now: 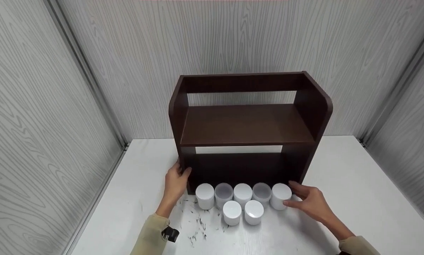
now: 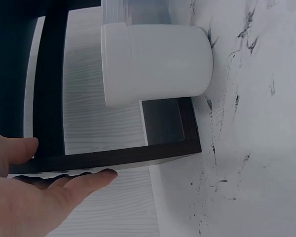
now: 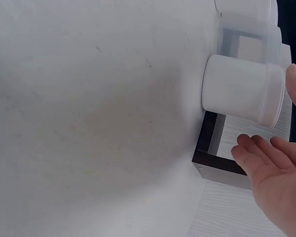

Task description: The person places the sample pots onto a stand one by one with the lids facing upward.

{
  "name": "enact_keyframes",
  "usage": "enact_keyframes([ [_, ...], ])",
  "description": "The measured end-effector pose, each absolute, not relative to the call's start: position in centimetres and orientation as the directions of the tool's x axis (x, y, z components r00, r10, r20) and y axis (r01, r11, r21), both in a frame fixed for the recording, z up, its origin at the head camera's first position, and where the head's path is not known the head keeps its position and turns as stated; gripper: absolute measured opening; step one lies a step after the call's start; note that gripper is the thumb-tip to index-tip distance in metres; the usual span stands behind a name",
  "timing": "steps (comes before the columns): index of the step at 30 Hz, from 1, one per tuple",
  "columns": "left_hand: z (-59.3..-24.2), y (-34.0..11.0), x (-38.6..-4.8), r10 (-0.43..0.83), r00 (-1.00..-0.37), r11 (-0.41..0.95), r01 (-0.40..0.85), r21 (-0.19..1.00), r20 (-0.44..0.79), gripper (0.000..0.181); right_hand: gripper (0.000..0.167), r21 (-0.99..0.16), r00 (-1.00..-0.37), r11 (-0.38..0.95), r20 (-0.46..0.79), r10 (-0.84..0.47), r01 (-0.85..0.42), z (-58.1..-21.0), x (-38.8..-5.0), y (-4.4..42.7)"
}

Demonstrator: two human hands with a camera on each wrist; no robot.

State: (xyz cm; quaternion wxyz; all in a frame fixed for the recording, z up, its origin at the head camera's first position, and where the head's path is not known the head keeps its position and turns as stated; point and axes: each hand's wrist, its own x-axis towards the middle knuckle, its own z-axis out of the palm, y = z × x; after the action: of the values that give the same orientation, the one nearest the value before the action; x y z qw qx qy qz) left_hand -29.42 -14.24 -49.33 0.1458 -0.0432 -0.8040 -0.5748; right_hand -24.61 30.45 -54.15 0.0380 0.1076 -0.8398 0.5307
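Note:
A dark brown two-tier wooden shelf [image 1: 247,124] stands upright on the white table. My left hand [image 1: 175,185] grips its left side panel [image 2: 113,157], thumb on the inner side and fingers along the outer face. Before the shelf is a row of white jars and translucent jars [image 1: 223,193], with two white jars [image 1: 253,212] in front. My right hand [image 1: 313,203] is beside the rightmost white jar [image 1: 280,197], thumb and fingers spread around it. In the right wrist view, its fingers [image 3: 259,160] are apart from that jar [image 3: 234,86]; whether the thumb touches is unclear.
Dark scuff marks [image 1: 199,225] streak the white tabletop [image 1: 127,205] left of the front jars. Grey wood-grain panels enclose the table at the back [image 1: 215,39], left [image 1: 28,124] and right [image 1: 417,141]. A black clip [image 1: 170,234] sits at the left sleeve.

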Motion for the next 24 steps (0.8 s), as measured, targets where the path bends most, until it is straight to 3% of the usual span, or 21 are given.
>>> enact_keyframes([
  [24,-48.6,-14.3,-30.1,-0.105,-0.958,0.348,0.215,0.912,0.266,0.058,0.07,-0.896,-0.948,0.338,0.216,-0.232,-0.287,-55.1,-25.9,30.5],
])
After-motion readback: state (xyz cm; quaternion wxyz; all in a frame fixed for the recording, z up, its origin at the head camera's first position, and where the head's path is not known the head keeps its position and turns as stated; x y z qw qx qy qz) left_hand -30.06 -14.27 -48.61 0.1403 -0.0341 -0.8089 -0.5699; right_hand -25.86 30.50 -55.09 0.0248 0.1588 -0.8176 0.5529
